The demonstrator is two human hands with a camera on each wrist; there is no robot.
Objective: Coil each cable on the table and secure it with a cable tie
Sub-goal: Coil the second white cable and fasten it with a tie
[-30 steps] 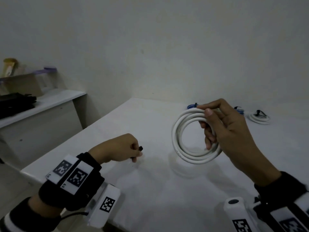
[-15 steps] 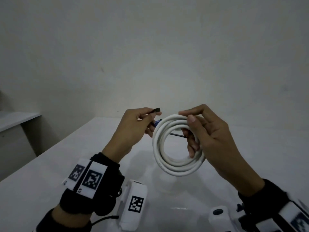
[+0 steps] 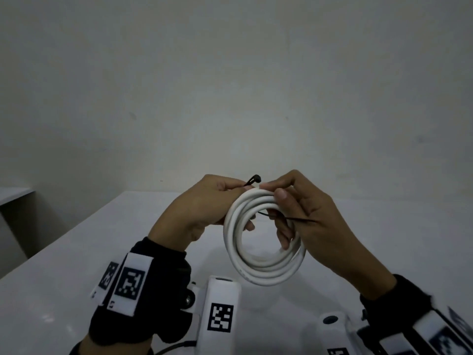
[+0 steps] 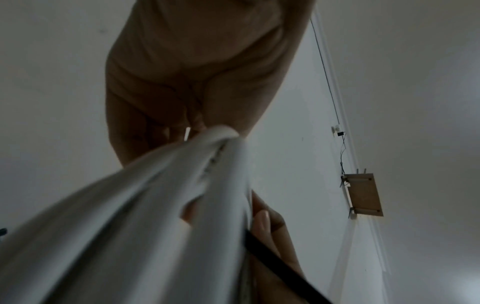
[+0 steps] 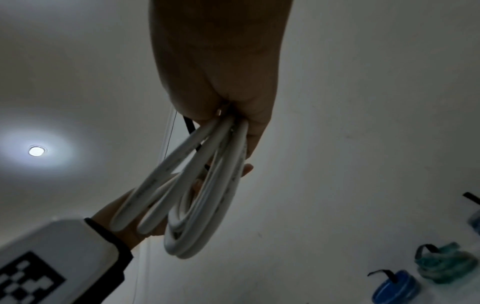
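- Both hands are up above the white desk, holding a coil of white cable between them, clear of the surface.
- The right hand grips the right side of the coil: its thumb presses the top of the loops from the front, and its fingers curl through the middle of the ring, closed tight on the strands.
- The left hand is at the coil's upper left, fingers curled in close; thumb and forefinger pinch a thin black cable tie whose head sticks up just above the top of the coil.
- The tie's tail runs through the inside of the ring and shows again as a dark line crossing in front of the right hand.
- From the right wrist view the loops hang bunched from the closed right hand, with the left hand behind them.
- On the desk beyond, well apart from the hands, lie a blue coil and a teal coil, each with a black tie on it.
- The left wrist view is blurred; the white strands fill it.
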